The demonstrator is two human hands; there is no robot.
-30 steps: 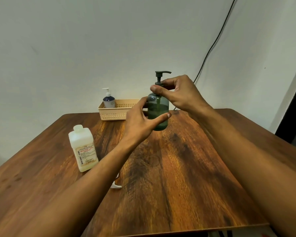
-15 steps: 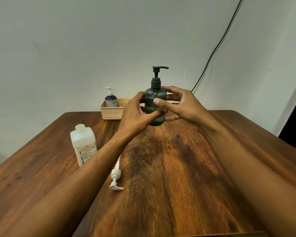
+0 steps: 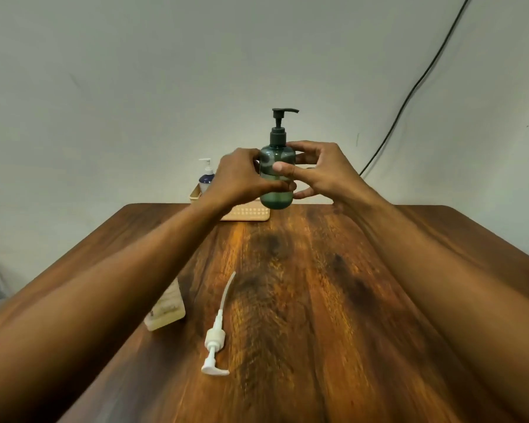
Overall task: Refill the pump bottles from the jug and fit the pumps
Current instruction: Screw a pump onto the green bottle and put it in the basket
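Left grip and right grip both clasp the green bottle — upright, above the surface; a white pump lies on it.

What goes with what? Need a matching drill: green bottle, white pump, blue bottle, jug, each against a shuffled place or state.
Things:
1. green bottle
2. white pump
3. blue bottle
4. jug

Places or states:
a. lying loose on the table
b. standing in the basket
c. held between left hand and right hand
d. partly hidden behind the left forearm

Pairs: 1-c, 2-a, 3-b, 4-d
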